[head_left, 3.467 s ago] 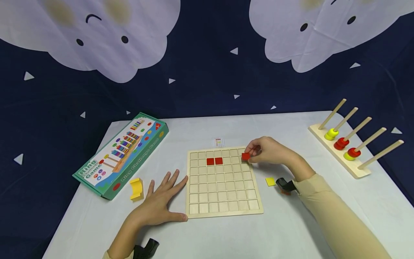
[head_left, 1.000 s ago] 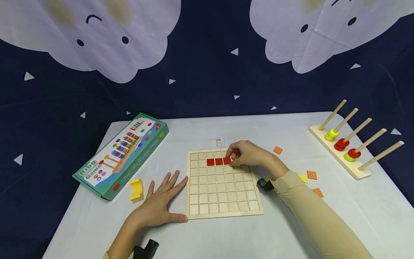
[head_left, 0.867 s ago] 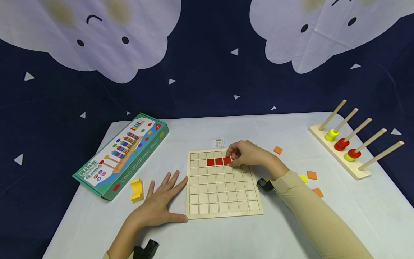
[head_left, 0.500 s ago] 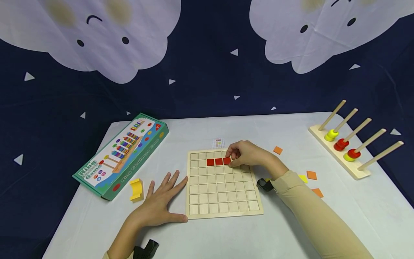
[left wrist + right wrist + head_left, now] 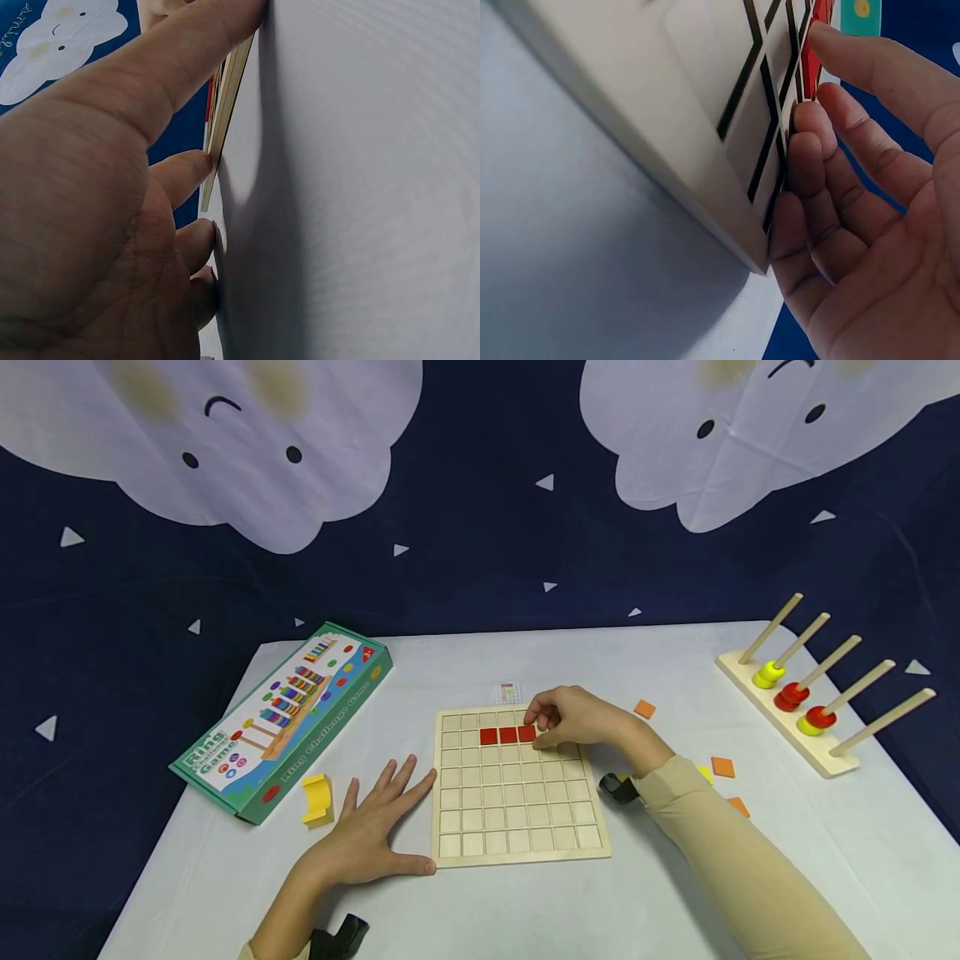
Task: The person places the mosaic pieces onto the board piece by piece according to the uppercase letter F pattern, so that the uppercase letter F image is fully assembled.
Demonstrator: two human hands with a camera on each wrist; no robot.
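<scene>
A square wooden grid board (image 5: 525, 861) lies flat on the white table. Two red square tiles (image 5: 498, 736) sit side by side in its second row from the far edge. My right hand (image 5: 577, 718) pinches a third red tile (image 5: 527, 733) between thumb and index finger, directly right of those two; the right wrist view shows the thumb (image 5: 840, 49) on the red surface, with the other fingers curled over the board. My left hand (image 5: 367, 835) lies spread on the table, thumb and index fingertips touching the board's left edge.
A small printed card (image 5: 507, 692) lies behind the board. Orange tiles (image 5: 723, 767) and yellow ones lie to the right, partly behind the sleeve. A peg stand (image 5: 806, 718) with red and yellow rings stands far right. At left are a game box (image 5: 285, 718) and a yellow curved block (image 5: 318, 801).
Since the oldest frame, my right hand has moved left with the red tile, from the board's far right corner to beside the other two. Over the last second almost nothing moved.
</scene>
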